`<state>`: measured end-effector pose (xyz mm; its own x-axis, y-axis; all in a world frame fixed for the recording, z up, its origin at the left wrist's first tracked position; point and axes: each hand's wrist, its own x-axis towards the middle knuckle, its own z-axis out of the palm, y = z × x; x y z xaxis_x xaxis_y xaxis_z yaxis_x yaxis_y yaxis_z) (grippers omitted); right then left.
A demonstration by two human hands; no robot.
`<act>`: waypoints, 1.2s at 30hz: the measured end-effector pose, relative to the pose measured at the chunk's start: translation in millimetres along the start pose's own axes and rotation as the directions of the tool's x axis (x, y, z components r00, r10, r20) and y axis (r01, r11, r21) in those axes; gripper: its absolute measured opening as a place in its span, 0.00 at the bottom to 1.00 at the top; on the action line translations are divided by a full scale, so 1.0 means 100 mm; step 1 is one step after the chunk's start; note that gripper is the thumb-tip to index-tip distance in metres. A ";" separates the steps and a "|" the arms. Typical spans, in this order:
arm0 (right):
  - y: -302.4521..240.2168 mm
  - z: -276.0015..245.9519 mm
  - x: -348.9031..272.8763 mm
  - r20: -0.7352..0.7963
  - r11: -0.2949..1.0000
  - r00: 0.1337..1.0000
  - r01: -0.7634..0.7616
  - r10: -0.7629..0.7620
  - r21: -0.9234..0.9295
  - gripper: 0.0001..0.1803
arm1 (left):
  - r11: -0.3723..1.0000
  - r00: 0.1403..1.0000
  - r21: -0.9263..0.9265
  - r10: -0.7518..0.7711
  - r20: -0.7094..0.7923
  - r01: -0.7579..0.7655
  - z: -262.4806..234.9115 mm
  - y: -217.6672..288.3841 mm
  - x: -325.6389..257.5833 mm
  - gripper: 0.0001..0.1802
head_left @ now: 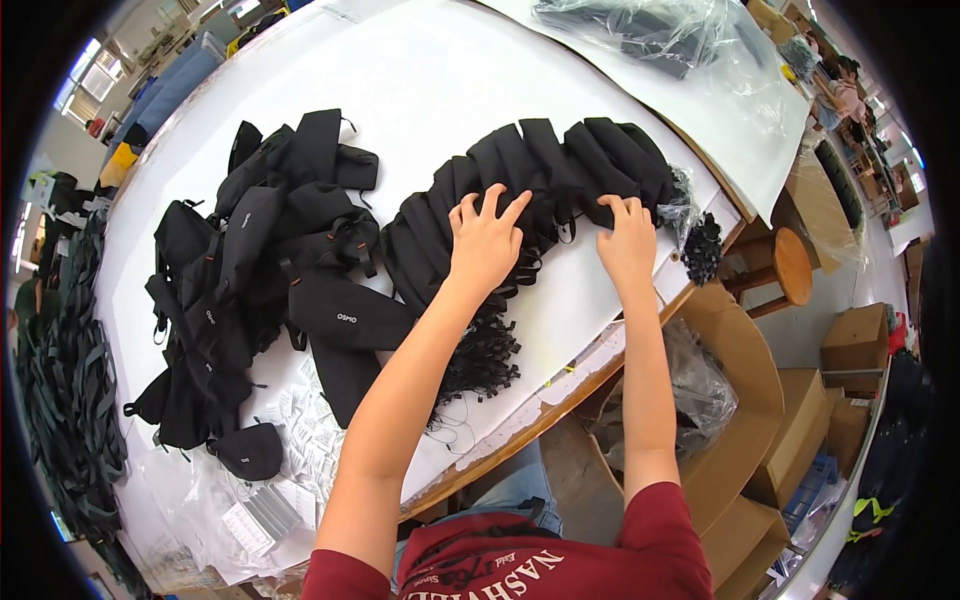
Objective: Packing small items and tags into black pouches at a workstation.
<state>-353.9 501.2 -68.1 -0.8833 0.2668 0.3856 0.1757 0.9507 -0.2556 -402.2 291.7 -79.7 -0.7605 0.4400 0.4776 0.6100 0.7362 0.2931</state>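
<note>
A row of black fabric pouches (560,160) lies overlapped across the middle of the white table (430,70). My left hand (484,238) rests on the left part of this row with its fingers spread. My right hand (628,240) presses on the row's right part, fingers bent down onto the fabric. Neither hand lifts anything. A bundle of black cords with small clips (480,355) lies under my left forearm. To the left sits a loose heap of black bags with straps (260,260).
Small white paper packets (300,440) litter the near left table corner. A clear plastic bag of black items (650,30) lies at the far side. Cardboard boxes (760,400), a round wooden stool (790,265) and black straps (70,400) surround the table.
</note>
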 end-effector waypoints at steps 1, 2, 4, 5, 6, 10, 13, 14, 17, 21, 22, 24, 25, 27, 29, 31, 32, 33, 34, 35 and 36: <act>0.03 0.03 -0.03 -0.004 1.000 1.000 0.004 -0.004 -0.003 0.24 | 1.000 1.000 -0.002 0.000 -0.005 0.000 0.01 -0.01 0.01 0.26; 0.04 0.07 -0.06 -0.008 1.000 1.000 0.004 -0.004 -0.022 0.26 | 1.000 1.000 -0.004 0.000 -0.012 0.000 0.01 -0.03 -0.01 0.26; 0.10 0.17 -0.08 -0.106 0.997 0.994 0.023 -0.030 -0.067 0.25 | 1.000 1.000 -0.002 -0.014 -0.006 0.014 0.02 -0.05 -0.04 0.25; 0.17 0.22 -0.07 -0.108 0.997 0.993 0.031 -0.039 -0.071 0.25 | 1.000 1.000 -0.003 -0.018 -0.014 0.018 0.02 -0.04 -0.03 0.25; 0.24 0.26 -0.05 -0.170 0.998 0.985 0.034 -0.023 0.062 0.22 | 1.000 1.000 -0.009 -0.013 -0.016 0.013 0.03 -0.02 -0.02 0.25; 0.11 0.26 0.11 -0.254 0.923 0.951 -0.067 0.173 0.378 0.16 | 1.000 1.000 -0.001 -0.010 -0.024 0.010 0.03 -0.02 -0.03 0.26; 0.04 0.27 0.22 -0.170 0.802 0.944 -0.135 0.283 0.582 0.17 | 1.000 1.000 -0.004 -0.007 -0.020 0.007 0.04 -0.01 -0.03 0.26; -0.01 0.25 0.25 -0.076 0.818 0.961 -0.183 0.266 0.545 0.18 | 1.000 1.000 -0.003 -0.009 -0.025 0.009 0.04 -0.02 -0.03 0.26; -0.05 0.07 0.30 0.126 0.907 0.971 -0.237 0.205 0.349 0.24 | 1.000 0.999 0.002 -0.017 -0.031 0.017 0.05 -0.03 -0.04 0.25; -0.03 -0.24 0.30 0.218 0.909 0.958 -0.253 0.187 0.332 0.30 | 1.000 0.999 0.004 -0.021 -0.033 0.021 0.03 -0.05 -0.05 0.25; 0.02 -0.28 0.31 0.177 0.931 0.963 -0.245 0.203 0.269 0.32 | 1.000 0.999 -0.002 -0.018 -0.030 0.018 0.03 -0.05 -0.05 0.25; 0.12 -0.25 0.33 0.139 0.949 0.968 -0.234 0.208 0.210 0.33 | 1.000 0.999 0.004 -0.026 -0.029 0.026 0.01 -0.08 -0.06 0.25; 0.23 -0.16 0.33 -0.030 0.982 0.985 -0.170 0.173 0.079 0.36 | 1.000 0.999 0.001 -0.025 -0.026 0.025 0.00 -0.06 -0.05 0.25; 0.50 0.06 0.38 -0.194 0.990 0.975 -0.126 0.111 -0.067 0.39 | 1.000 1.000 0.008 -0.017 -0.021 0.017 0.02 -0.04 -0.05 0.26; 0.90 0.26 0.52 -0.247 0.976 0.944 -0.208 0.219 0.070 0.45 | 1.000 1.000 0.005 -0.003 -0.017 0.004 0.06 0.03 -0.03 0.26; 1.08 0.27 0.71 -0.089 0.960 0.973 -0.189 0.211 0.208 0.49 | 1.000 1.000 0.003 0.000 -0.026 0.000 0.08 0.03 -0.03 0.26; 0.96 0.19 0.79 0.090 0.962 0.970 -0.238 0.227 0.133 0.50 | 1.000 1.000 0.015 -0.006 -0.024 0.007 0.06 -0.01 -0.05 0.26; 0.86 0.11 0.84 0.263 0.962 0.932 -0.270 0.249 0.047 0.50 | 1.000 1.000 0.019 -0.011 -0.025 0.012 0.04 -0.04 -0.06 0.26; 0.75 0.01 0.85 0.218 0.978 0.954 -0.202 0.208 -0.049 0.46 | 1.000 1.000 0.012 -0.011 -0.029 0.011 0.04 -0.02 -0.06 0.26; 0.72 0.03 0.87 0.217 0.978 0.953 -0.204 0.210 -0.051 0.46 | 1.000 1.000 0.010 -0.010 -0.028 0.010 0.03 -0.02 -0.06 0.26; 0.70 0.06 0.92 0.193 0.982 0.964 -0.166 0.181 -0.093 0.44 | 1.000 1.000 0.014 -0.015 -0.024 0.015 0.03 -0.03 -0.05 0.26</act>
<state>-425.2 591.3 -55.7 -0.9037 0.3992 0.1546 0.3595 0.9038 -0.2323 -400.6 288.5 -85.3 -0.7640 0.4163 0.4929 0.5950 0.7501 0.2887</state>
